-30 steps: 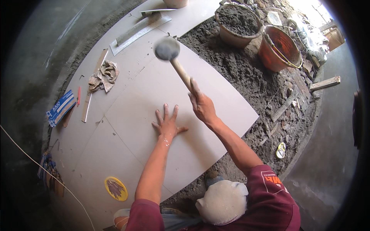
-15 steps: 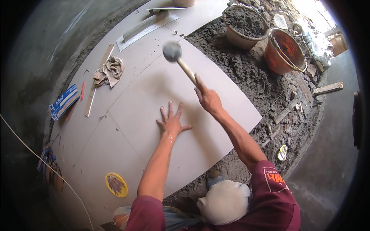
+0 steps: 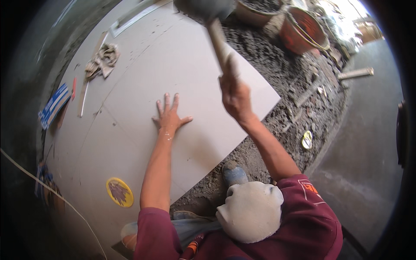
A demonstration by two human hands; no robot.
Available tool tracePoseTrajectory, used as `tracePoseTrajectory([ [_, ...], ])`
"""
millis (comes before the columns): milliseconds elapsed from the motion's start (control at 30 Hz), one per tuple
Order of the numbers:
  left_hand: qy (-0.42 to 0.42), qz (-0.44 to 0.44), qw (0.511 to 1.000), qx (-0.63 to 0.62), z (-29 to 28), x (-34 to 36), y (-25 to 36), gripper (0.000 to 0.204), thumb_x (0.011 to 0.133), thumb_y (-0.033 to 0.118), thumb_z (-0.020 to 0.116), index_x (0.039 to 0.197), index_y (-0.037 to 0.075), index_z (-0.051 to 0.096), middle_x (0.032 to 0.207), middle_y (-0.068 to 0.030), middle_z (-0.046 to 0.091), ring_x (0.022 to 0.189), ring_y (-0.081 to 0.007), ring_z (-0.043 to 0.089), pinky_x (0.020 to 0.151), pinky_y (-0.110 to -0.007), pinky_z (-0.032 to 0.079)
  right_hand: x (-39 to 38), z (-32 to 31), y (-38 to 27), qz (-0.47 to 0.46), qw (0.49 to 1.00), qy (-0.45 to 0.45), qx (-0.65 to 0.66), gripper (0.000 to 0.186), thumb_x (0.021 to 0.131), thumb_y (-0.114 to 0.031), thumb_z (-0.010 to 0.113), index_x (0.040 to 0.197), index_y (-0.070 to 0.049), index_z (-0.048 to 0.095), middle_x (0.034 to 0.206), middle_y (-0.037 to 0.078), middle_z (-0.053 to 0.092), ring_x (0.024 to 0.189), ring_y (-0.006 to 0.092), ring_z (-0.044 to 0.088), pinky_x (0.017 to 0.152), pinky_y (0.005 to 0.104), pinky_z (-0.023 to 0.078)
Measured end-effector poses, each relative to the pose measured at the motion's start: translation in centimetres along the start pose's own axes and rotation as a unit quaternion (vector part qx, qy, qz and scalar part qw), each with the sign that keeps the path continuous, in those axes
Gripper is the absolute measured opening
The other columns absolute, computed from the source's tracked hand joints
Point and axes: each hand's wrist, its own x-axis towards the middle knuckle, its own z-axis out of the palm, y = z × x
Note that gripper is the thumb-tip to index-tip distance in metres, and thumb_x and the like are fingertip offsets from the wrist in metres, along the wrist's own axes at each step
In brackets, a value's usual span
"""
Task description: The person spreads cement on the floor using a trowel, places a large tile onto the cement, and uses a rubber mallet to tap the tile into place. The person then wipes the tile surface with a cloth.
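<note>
My left hand (image 3: 169,115) lies flat on a large pale tile (image 3: 201,125), fingers spread wide. My right hand (image 3: 236,93) is closed round the wooden handle of a mallet (image 3: 204,8), raised above the tile; its dark head is blurred and cut by the top edge. The tile's right corner and front edge border rough wet mortar (image 3: 268,47). Left of my left hand lie a crumpled cloth (image 3: 104,60) on a long strip (image 3: 82,97), a thin red tool (image 3: 74,86) and a blue-and-white packet (image 3: 54,106). A round yellow object with brown middle (image 3: 120,192) is beside my left forearm.
A bucket of mortar (image 3: 258,11) and an orange bucket (image 3: 303,32) stand at the back right, with rubble and a wooden piece (image 3: 355,73). A metal float (image 3: 130,17) lies at the back. A cable (image 3: 43,182) crosses the left side; a boot (image 3: 234,175) rests in the mortar.
My right hand has lifted the mallet higher, toward the camera, so its head looks larger. The scene has shifted up and left in the picture. My left hand stays spread on the tile.
</note>
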Motion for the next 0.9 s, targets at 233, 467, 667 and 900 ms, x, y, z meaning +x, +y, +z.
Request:
tracePoseTrajectory([
  [233, 0.028, 0.016, 0.999, 0.009, 0.6, 0.7, 0.2, 0.119, 0.069, 0.066, 0.081, 0.162, 0.04, 0.012, 0.172, -0.0007, 0.0, 0.155, -0.0416, 0.003, 0.109, -0.078, 0.029, -1.2, -0.7, 1.5, 0.19, 0.976, -0.108, -0.01, 0.067, 0.1, -0.023, 0.059, 0.159, -0.025, 0.027, 0.09, 0.026, 0.067, 0.08, 0.0421, 0.067, 0.067, 0.0502, 0.05],
  [467, -0.002, 0.008, 1.0, 0.015, 1.2, 0.7, 0.4, 0.117, 0.072, 0.063, 0.081, 0.163, 0.037, 0.011, 0.172, -0.0024, -0.002, 0.155, -0.0434, 0.002, 0.108, -0.078, 0.03, -4.9, -3.5, 0.2, 0.168, 0.979, -0.07, -0.092, 0.073, 0.099, -0.012, 0.063, 0.161, -0.021, 0.024, 0.085, 0.024, 0.068, 0.075, 0.0414, 0.067, 0.069, 0.0426, 0.053],
  [667, 0.045, 0.059, 0.997, 0.002, 1.1, 0.8, 0.2, 0.123, 0.07, 0.066, 0.08, 0.164, 0.028, 0.01, 0.171, -0.0125, 0.002, 0.151, -0.0536, 0.005, 0.1, -0.084, 0.03, -5.1, -5.1, 1.4, 0.115, 0.993, -0.035, -0.013, 0.071, 0.099, -0.02, 0.061, 0.16, -0.026, 0.026, 0.08, 0.021, 0.066, 0.071, 0.0416, 0.065, 0.066, 0.0504, 0.05],
  [900, 0.012, 0.01, 1.0, 0.02, 1.0, 0.4, 0.7, 0.118, 0.074, 0.064, 0.08, 0.163, 0.036, 0.008, 0.171, -0.0043, -0.003, 0.154, -0.0446, 0.004, 0.109, -0.077, 0.032, -8.5, -7.4, 0.2, 0.178, 0.975, -0.051, -0.122, 0.068, 0.102, -0.016, 0.059, 0.161, -0.023, 0.024, 0.078, 0.022, 0.065, 0.072, 0.0386, 0.068, 0.067, 0.0463, 0.052],
])
